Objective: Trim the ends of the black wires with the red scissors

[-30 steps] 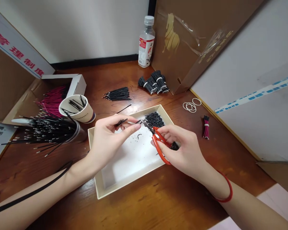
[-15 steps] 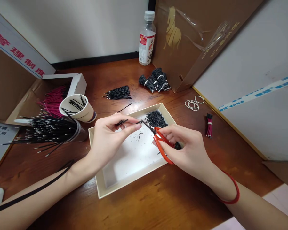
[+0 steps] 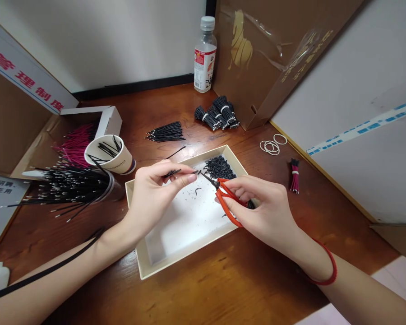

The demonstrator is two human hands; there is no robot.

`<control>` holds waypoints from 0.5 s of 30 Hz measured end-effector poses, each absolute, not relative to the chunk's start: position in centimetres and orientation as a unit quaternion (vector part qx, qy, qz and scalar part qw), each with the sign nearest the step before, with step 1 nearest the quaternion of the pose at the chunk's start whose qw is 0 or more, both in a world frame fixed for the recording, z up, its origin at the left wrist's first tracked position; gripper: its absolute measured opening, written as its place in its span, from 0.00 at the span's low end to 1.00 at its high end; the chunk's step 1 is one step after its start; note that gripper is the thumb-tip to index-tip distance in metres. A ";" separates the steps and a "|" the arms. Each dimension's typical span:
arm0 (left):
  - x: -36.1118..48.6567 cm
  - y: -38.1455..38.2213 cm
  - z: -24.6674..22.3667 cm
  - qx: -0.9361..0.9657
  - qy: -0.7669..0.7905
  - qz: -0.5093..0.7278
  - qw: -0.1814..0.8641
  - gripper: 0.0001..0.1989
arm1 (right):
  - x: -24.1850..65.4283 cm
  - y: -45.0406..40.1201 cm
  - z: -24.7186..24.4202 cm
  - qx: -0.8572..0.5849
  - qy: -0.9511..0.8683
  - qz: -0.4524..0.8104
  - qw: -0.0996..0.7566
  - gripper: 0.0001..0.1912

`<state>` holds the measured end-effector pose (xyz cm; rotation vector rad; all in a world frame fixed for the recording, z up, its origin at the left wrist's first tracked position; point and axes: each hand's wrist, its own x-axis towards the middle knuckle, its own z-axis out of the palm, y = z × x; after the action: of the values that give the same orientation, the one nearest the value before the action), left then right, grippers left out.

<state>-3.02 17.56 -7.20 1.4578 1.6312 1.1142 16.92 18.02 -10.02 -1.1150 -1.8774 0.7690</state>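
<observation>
Apparently Partway Through, With Plenty Left

A thin black wire (image 3: 197, 172) sits over the shallow cream cardboard tray (image 3: 143, 259), pinched between thumb and index fingers of the person's left hand (image 3: 155, 187). Its visible end points to picture right, its long axis running nearly level across the view; the rest is hidden by the hand. More dark lengths (image 3: 172, 173) are tucked under the other fingers. At that end are the tips of red-handled metal snips (image 3: 224, 206), gripped by the curled fingers of the right hand (image 3: 262, 203); whether they touch or have cut the wire is too small to tell.

Judging by the heap of short black scraps (image 3: 219, 167) in the tray, much cutting looks done. Beyond it, a loose fan of black wires (image 3: 165, 132) and banded black bundles (image 3: 218, 113) may be finished pieces. On the left, a clear cup crammed with black wires (image 3: 66, 185), a white paper cup (image 3: 120, 163) with a few more, and loose magenta wires (image 3: 76, 144) in a box may be what is left.
</observation>
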 end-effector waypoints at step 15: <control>-3.0 17.5 -7.2 0.572 0.619 0.425 0.329 0.02 | 16.9 17.8 -10.0 -0.459 -0.737 0.312 0.387 0.04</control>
<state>-2.98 17.53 -7.20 1.4973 1.6198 1.1128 16.88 17.84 -9.98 -1.1675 -1.8758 0.7936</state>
